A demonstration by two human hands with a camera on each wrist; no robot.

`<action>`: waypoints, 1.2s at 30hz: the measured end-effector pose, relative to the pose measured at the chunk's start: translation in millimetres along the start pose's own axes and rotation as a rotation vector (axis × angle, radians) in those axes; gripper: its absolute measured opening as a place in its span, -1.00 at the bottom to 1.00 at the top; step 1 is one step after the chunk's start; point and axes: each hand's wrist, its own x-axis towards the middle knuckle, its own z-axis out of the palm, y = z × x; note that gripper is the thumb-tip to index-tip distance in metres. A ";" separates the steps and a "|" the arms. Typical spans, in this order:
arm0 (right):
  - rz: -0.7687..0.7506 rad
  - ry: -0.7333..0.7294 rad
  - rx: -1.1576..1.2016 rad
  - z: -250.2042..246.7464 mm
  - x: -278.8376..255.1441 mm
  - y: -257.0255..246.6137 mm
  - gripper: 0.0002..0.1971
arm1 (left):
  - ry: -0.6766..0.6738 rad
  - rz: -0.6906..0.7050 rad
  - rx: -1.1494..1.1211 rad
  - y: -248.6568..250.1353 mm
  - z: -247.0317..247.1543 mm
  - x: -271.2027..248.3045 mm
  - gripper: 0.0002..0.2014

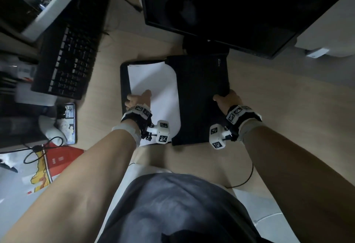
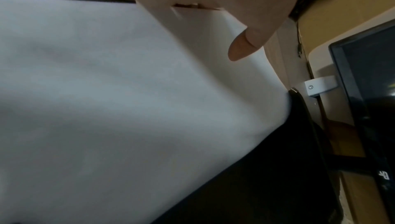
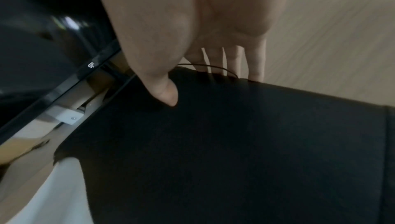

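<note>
Pale wooden desk (image 1: 278, 98), centre frame: black flat folder (image 1: 199, 96) lies under the dark monitor (image 1: 230, 2). Your right hand (image 1: 227, 100) pinches the cover's right edge, thumb on top, probably to swing it. Your left hand (image 1: 136, 100) grips the left edge, thumb pinning the white paper sheet (image 1: 153, 81) so it stays put. Fingers underneath are hidden; can't tell if it's opening or closing.

The sheet (image 1: 153, 85) is being overlapped on its right by the folder flap (image 1: 201, 98), both on the tabletop (image 1: 278, 98), and both are being flanked by the keyboard (image 1: 67, 60) at left and the monitor (image 1: 230, 8) behind.
</note>
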 end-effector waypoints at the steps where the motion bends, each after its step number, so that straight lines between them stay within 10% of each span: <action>1: -0.009 0.008 -0.026 -0.8 1.3 1.1 -0.23 | -0.044 0.029 0.014 0.3 3.4 -5.4 -0.21; 7: -0.059 -0.030 -0.036 -2.3 0.0 7.8 -0.10 | -0.334 0.129 -0.029 24.2 48.5 -45.6 0.16; 28: -0.094 -0.173 0.051 -16.6 -13.5 10.2 -0.33 | -0.404 0.343 -0.041 37.7 53.4 -48.4 -0.14; 31: -0.047 -0.163 0.155 -18.0 -20.7 3.1 -0.49 | -0.362 0.312 -0.052 40.0 40.7 -49.3 -0.26; 36: -0.132 -0.161 0.113 -15.4 -31.4 7.0 -0.19 | -0.039 0.447 -0.015 24.4 18.7 -56.0 -0.27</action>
